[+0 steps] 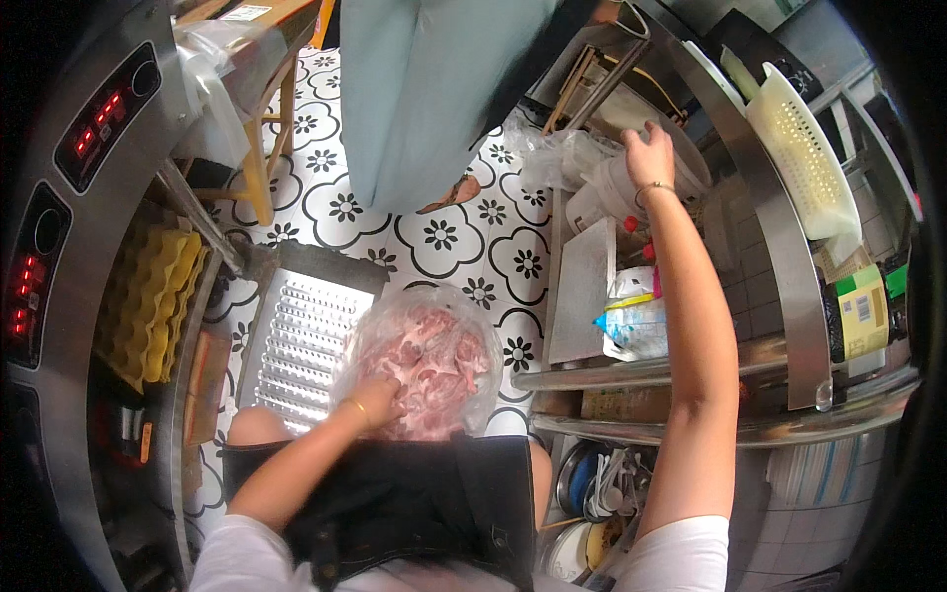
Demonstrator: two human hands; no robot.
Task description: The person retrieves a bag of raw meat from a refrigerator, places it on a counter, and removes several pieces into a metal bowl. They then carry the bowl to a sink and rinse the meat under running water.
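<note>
A clear plastic bag of raw meat pieces (436, 362) rests low in front of me, beside a perforated metal platform (307, 340) on the floor. My left hand (376, 403) lies at the near left side of the bag, its fingers against the meat or plastic; whether they grip is not plain. My right hand (651, 157) reaches out to the upper right, fingers spread, above white plastic tubs (610, 185) on the lower shelf. Crumpled clear plastic bags (544, 159) lie left of that hand. Whether it touches a tub's rim is hard to tell.
Another person's trousered legs (422, 96) stand close ahead on the patterned floor. Egg trays (163, 296) fill a shelf at left, under a steel unit with red displays. At right are a steel table edge (769, 244), a white perforated basket (806, 155) and packets (632, 318).
</note>
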